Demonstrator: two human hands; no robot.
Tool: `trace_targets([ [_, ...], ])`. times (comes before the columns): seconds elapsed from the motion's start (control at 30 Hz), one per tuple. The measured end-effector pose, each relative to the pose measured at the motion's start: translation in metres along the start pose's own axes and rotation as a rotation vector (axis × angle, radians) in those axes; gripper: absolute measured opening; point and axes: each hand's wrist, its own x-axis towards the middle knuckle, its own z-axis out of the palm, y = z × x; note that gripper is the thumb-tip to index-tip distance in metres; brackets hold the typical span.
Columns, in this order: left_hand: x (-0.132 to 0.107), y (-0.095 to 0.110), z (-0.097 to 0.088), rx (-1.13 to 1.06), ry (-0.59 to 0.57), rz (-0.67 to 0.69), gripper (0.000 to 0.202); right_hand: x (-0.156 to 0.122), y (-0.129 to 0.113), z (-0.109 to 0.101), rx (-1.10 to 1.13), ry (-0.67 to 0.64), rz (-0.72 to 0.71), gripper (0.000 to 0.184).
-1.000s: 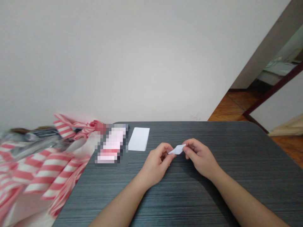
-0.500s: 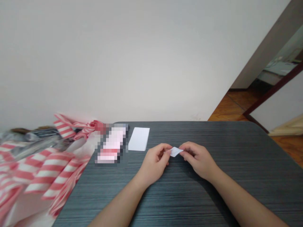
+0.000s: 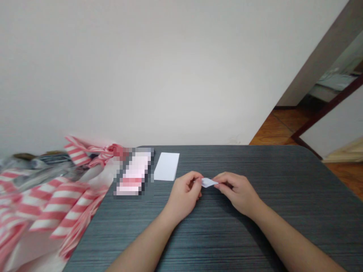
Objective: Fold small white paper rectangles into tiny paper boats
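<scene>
A small folded piece of white paper point(image 3: 209, 183) is held just above the dark striped table point(image 3: 255, 234), near its middle. My left hand point(image 3: 185, 196) pinches the paper's left end with thumb and fingers curled. My right hand point(image 3: 236, 192) pinches its right end, fingers closed over it. Both hands sit close together with the paper between their fingertips.
A white stack of paper point(image 3: 166, 166) lies at the back of the table, left of my hands. A blurred pink object point(image 3: 133, 173) lies beside it. Red-and-white striped plastic bags point(image 3: 42, 204) pile up off the table's left edge. A wall stands behind; a doorway opens at right.
The paper has been lowered and flattened between my fingers. My right hand has moved slightly left and down, closing the gap to my left hand.
</scene>
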Motion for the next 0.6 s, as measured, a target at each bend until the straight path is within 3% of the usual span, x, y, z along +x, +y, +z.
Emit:
trace_targets([
  [0.37, 0.0005, 0.0005, -0.0011, -0.003, 0.018, 0.022, 0.022, -0.0020, 0.0005, -0.0012, -0.082, 0.030, 0.004, 0.010],
  [0.6, 0.0004, 0.0041, -0.0006, 0.002, 0.023, 0.010, 0.025, 0.0007, 0.0015, -0.0064, -0.129, -0.008, -0.126, 0.011],
])
